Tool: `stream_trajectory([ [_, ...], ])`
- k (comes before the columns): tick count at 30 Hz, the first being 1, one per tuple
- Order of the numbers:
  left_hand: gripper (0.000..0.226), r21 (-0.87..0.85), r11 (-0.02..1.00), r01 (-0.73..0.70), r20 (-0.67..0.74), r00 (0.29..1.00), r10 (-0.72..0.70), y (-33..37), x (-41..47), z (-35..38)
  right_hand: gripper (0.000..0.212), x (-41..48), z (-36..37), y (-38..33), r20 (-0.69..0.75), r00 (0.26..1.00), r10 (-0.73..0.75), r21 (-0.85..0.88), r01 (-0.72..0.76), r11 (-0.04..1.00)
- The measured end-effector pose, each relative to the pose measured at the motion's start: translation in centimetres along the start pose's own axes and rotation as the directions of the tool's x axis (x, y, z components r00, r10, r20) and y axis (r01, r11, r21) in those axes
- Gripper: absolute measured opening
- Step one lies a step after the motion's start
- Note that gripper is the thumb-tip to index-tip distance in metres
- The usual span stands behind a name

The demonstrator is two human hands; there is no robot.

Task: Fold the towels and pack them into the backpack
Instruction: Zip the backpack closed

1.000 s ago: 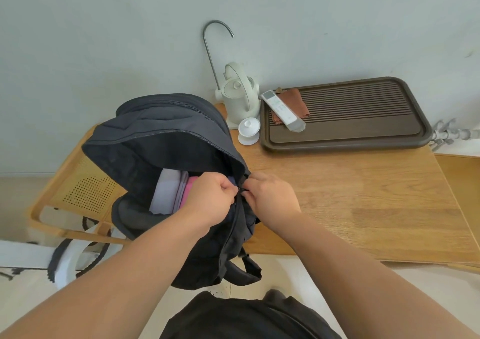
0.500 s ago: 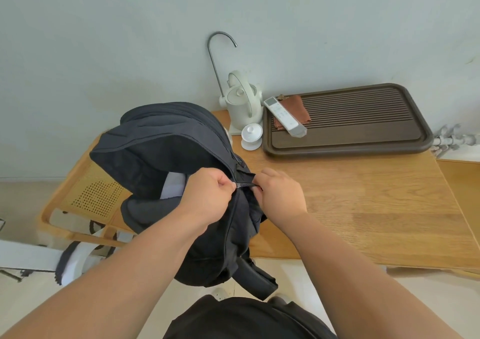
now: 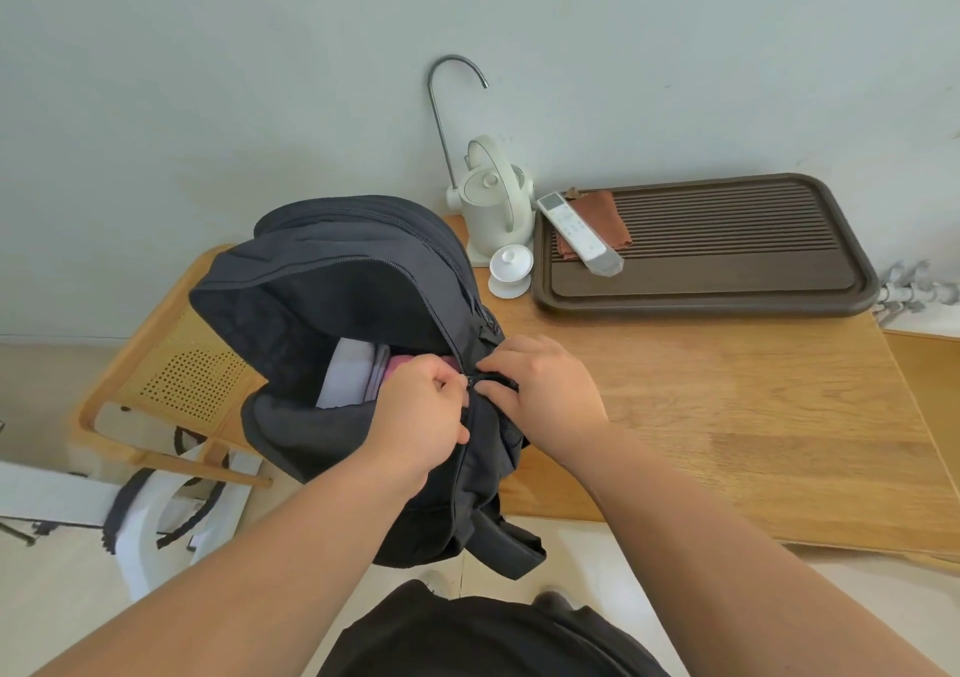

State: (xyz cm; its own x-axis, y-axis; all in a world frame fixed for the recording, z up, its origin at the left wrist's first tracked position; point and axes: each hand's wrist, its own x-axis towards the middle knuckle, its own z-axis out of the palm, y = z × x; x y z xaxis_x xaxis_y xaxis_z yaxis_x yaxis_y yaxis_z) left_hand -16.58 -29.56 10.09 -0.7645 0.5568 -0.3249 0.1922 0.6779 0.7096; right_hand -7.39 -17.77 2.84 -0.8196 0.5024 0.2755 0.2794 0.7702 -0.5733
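Since 0.5 s ago the backpack (image 3: 332,302) mouth gapes wider, and the pink towel (image 3: 410,364) shows again beside the white one; both hands are at approx. the same spot. L hand (image 3: 421,416), fingers curled, pinches the zip pull (image 3: 474,379). R hand (image 3: 545,390), just at its 3 o'clock, pinches the zip-track fabric btwn thumb and forefinger. Folded towels (image 3: 345,375) stand inside the bag, at 10 o'clock from the L hand. Backpack sits on the table (image 3: 727,416) at its 9 o'clock end, its bottom overhanging the near edge. Tray (image 3: 701,307) w/ remote (image 3: 576,235) lies at 1 o'clock, kettle (image 3: 493,209) at 12.
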Motion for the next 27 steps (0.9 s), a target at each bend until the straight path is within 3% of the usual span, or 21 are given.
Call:
stream_trajectory([
  [4, 0.017, -0.146, 0.982, 0.123, 0.029, 0.992, -0.120, 0.2, -0.1, 0.2, 0.013, 0.5, 0.7, -0.1, -0.030, 0.998, -0.056, -0.086, 0.053, 0.995],
  [11, 0.016, -0.202, 0.968, 0.151, -0.006, 0.988, -0.155, -0.1, 0.4, 1.1, 0.015, 0.2, 1.3, -0.3, -0.081, 0.994, -0.077, -0.175, 0.062, 0.983],
  [14, 0.016, -0.168, 0.983, 0.071, -0.051, 0.995, -0.080, -0.2, 0.9, 1.2, 0.014, 0.3, 1.0, -0.6, -0.117, 0.990, -0.083, -0.225, 0.054, 0.973],
  [20, 0.015, 0.058, 0.992, -0.112, -0.113, 0.987, 0.118, 0.9, 0.9, -0.1, 0.010, 0.5, 0.0, -0.7, -0.117, 0.990, -0.084, -0.251, 0.053, 0.967],
  [27, 0.016, 0.243, 0.943, -0.227, -0.063, 0.966, 0.249, 2.9, 1.3, -3.3, 0.006, 1.3, -0.8, -0.9, -0.117, 0.993, -0.022, -0.243, -0.007, 0.970],
])
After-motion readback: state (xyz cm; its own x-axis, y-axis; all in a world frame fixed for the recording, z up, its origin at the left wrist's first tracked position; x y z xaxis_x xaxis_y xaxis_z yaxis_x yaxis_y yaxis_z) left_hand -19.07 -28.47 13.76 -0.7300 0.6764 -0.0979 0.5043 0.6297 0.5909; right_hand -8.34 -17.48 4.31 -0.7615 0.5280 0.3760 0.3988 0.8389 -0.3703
